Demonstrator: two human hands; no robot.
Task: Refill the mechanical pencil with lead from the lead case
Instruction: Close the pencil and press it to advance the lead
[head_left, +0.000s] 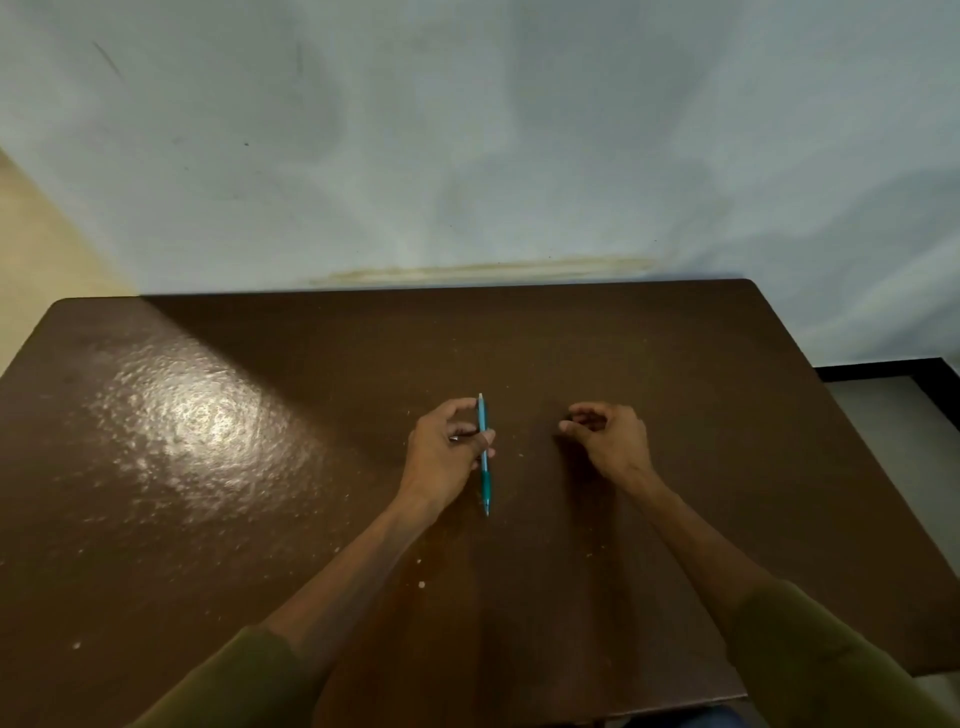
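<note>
My left hand (444, 449) holds a slim blue mechanical pencil (483, 457) by its middle, above the centre of the brown table (260, 467). The pencil points roughly toward me, its metal tip nearest me and its cap end away. My right hand (605, 436) hovers a short way to the right of the pencil, thumb and fingertips pinched close together; whether something thin sits between them is too small to tell. No lead case shows anywhere in the head view.
The table's far edge meets a pale wall (467, 156). Its right edge drops off to a floor (893, 415). A bright glare patch (197, 421) lies on the left half of the tabletop.
</note>
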